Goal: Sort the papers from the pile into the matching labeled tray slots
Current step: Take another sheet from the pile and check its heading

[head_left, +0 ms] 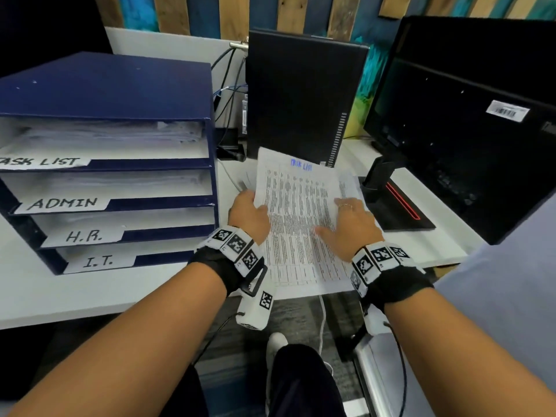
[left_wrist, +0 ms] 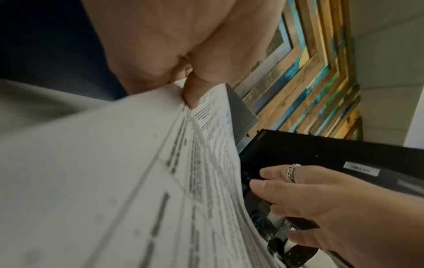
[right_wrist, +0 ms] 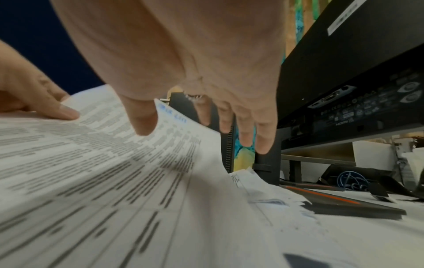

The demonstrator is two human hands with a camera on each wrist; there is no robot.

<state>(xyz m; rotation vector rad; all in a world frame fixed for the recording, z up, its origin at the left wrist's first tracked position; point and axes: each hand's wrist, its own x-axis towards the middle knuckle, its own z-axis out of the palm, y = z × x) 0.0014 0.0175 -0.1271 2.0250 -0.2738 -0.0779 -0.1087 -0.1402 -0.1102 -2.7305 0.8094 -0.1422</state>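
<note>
A printed sheet (head_left: 298, 212) headed "TASK LIST" in blue lies on top of the paper pile (head_left: 350, 188) on the white desk. My left hand (head_left: 251, 206) pinches the sheet's left edge, which curls up off the pile; the thumb (left_wrist: 195, 94) lies on top of the sheet (left_wrist: 114, 181). My right hand (head_left: 346, 218) is spread flat over the sheet's right side with straight fingers (right_wrist: 245, 137); contact cannot be told. The blue tray (head_left: 120, 85) stands at the left, with slots labeled TASK LIST (head_left: 42, 161), ADMIN (head_left: 64, 203), H.R. (head_left: 84, 236) and I.T. (head_left: 97, 261).
A black PC tower (head_left: 304, 94) stands right behind the pile. A black monitor (head_left: 469, 115) and its stand base (head_left: 400, 212) are at the right. Cables (head_left: 228, 85) hang between tray and tower. The desk's front edge runs just below my wrists.
</note>
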